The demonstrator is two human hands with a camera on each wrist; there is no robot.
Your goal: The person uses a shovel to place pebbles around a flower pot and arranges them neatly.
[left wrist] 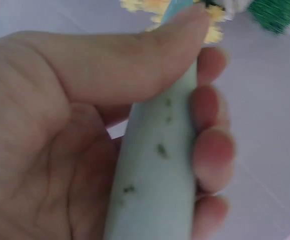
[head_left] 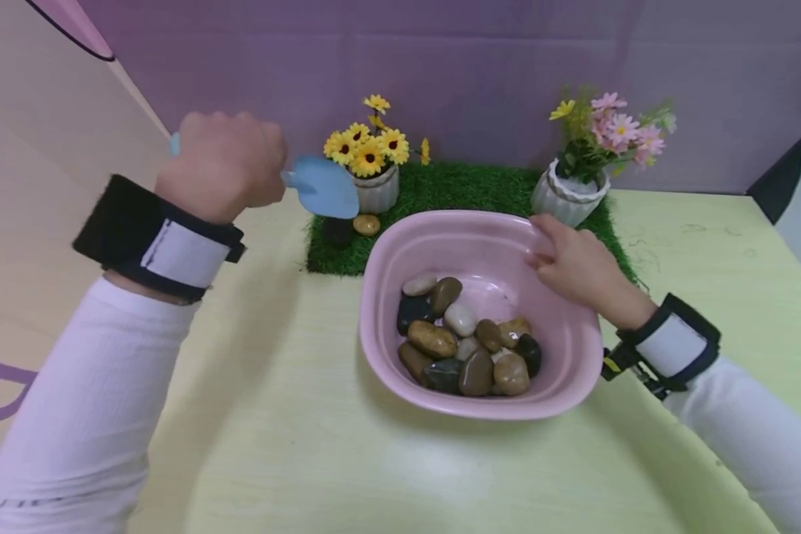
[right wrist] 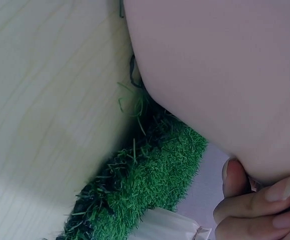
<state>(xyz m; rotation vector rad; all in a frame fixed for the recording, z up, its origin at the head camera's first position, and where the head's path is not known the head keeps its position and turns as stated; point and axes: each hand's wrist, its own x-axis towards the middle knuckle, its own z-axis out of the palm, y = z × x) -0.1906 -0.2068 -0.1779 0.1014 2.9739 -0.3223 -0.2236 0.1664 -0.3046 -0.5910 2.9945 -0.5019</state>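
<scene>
"White sleeves [head_left: 83,415] come closest. What lies past the left one?"

"First a black-and-white wristband [head_left: 180,252], then the left grip [head_left: 223,163], curled tight round the handle [left wrist: 155,165] of a blue trowel [head_left: 325,189]. Its blade sticks out to the right of that grip, and the left wrist view shows dark specks on the handle."

"And the right grip [head_left: 577,263]?"

"Pinching the far right edge of a pink basin [head_left: 377,319]. The basin spreads leftward and nearer from that grip."

"Anything inside?"

"Smooth stones [head_left: 434,339] in brown, white and black, heaped below and left of the right grip."

"What about further off?"

"Right of the left grip, just behind the blade, stands a white pot of yellow flowers [head_left: 379,191]. Just beyond the right grip is a white pot of mostly pink flowers [head_left: 569,196]. Both are on an artificial grass mat [head_left: 467,185], partly hidden by the basin. Between the left grip and the basin, a tan stone [head_left: 367,225] lies on it too."

"Does the basin touch the tabletop [head_left: 294,445]?"

"I can't tell."
</scene>
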